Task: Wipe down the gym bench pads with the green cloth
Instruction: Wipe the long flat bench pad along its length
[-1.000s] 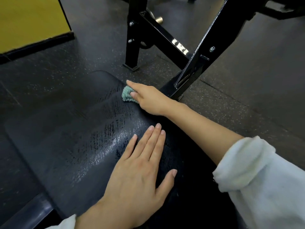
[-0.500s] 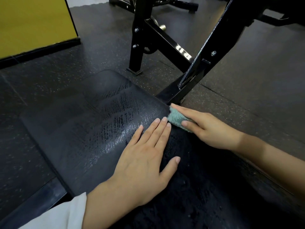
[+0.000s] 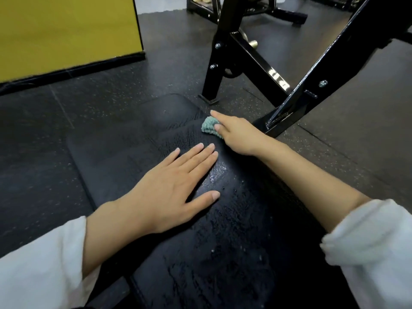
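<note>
Green cloth (image 3: 209, 128) has swung back out to the far right corner of the bench pad (image 3: 124, 152) — right hand (image 3: 239, 136) fingers (image 3: 223, 118) curled round it, pressing down. Left hand (image 3: 171, 190) stays flat, fingers straight, holding nothing. Damp streaks (image 3: 185, 137) suggest another pass done; left side looks dry yet.

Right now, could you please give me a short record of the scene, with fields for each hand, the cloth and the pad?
left hand: flat, palm down on the bench pad, fingers straight
right hand: holds the green cloth against the pad's far right edge
green cloth: bunched under the right hand, partly hidden
bench pad: black, wet streaks and droplets across the middle
surroundings: black steel frame beyond the pad, yellow panel at far left
</note>
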{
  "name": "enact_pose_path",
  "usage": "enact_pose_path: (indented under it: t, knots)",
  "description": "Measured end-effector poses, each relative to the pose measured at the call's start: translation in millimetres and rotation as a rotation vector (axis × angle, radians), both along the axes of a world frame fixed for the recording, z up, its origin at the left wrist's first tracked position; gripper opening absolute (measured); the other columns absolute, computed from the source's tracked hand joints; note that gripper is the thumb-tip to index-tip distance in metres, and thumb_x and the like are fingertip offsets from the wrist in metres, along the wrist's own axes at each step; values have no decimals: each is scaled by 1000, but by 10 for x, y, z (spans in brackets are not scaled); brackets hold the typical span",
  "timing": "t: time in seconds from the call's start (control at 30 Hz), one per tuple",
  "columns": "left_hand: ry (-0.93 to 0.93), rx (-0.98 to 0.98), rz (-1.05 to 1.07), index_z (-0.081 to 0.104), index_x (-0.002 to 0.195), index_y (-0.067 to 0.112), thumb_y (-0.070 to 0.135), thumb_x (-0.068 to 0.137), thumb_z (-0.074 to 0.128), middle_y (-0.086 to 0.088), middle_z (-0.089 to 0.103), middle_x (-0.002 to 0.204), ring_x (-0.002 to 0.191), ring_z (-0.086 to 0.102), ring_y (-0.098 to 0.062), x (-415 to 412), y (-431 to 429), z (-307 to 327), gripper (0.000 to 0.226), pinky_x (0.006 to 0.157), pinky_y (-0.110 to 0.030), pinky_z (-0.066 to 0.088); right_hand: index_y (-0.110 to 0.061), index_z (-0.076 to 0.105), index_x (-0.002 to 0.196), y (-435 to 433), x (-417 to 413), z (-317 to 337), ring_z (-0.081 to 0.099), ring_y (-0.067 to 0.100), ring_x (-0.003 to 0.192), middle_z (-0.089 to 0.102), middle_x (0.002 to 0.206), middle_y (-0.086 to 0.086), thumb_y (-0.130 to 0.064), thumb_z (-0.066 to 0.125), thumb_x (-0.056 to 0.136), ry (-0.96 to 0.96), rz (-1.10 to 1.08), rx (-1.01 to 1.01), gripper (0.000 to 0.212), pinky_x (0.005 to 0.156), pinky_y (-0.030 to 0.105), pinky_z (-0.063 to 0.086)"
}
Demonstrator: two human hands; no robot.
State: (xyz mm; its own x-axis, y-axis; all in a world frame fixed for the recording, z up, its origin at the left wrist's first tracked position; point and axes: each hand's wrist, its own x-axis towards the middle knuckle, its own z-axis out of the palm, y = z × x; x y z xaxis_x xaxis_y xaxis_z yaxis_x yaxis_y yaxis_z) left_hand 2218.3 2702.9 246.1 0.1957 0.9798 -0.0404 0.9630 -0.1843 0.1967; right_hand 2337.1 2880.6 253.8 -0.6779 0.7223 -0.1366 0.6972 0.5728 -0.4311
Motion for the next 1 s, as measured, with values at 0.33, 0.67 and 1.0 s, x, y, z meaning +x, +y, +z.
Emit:
enact_pose_path:
  t: [0.33,0.67,1.0]
  knots:
    - [-14,39,8,-10,154,29,68,87,0,15,-19,159,144,-23,0,15,-14,-56,78,118,-28,-16,-19,22,153,128,-130,-15,29,24,143,31,156,10,-25,35,105,64,38,-62,50,111,25,20]
    - [-52,33,-3,-10,155,29,66,91,7,15,-18,160,144,-25,1,-10,-11,-77,75,119,-31,-14,-21,23,153,-39,232,37,29,22,143,33,155,6,-23,39,104,28,47,-56,52,109,21,21]
    - [-51,34,-13,-10,154,30,66,92,9,16,-19,160,143,-26,2,-21,-3,-63,74,118,-31,-14,-10,25,152,459,-755,-38,25,27,144,27,157,12,-23,35,105,50,46,-27,50,112,27,19]
